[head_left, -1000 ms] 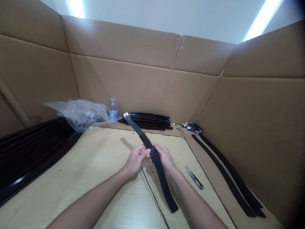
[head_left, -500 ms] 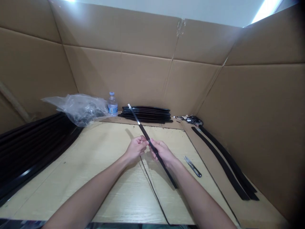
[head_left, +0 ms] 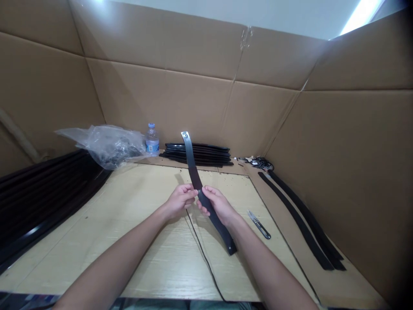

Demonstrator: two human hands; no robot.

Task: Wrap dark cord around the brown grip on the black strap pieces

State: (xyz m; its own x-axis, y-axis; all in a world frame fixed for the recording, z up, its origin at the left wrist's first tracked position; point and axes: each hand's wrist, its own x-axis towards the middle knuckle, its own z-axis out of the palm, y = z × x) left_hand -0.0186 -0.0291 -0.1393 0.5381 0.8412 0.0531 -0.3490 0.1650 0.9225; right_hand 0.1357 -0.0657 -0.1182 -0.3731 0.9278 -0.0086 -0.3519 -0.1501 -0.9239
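Note:
A long black strap [head_left: 193,168] with a metal tip at its far end is held up over the wooden tabletop [head_left: 135,215]. My left hand [head_left: 180,200] pinches it at the middle from the left. My right hand [head_left: 216,206] is wrapped round it just below, from the right. The strap's far end stands up towards the back wall, and its near end reaches down beside my right wrist. A thin black thread [head_left: 201,249] runs from under my hands towards the table's near edge.
Small thread snips [head_left: 260,224] lie right of my hands. Two black straps [head_left: 300,219] lie along the right wall. A pile of black straps [head_left: 201,154], a water bottle [head_left: 152,140] and a plastic bag [head_left: 106,144] sit at the back. Long black strips [head_left: 41,193] fill the left. Cardboard walls surround everything.
The strap has turned in my hands from edge-on to showing its flat face, and its far end has risen more upright. Both hands stay closed on its middle.

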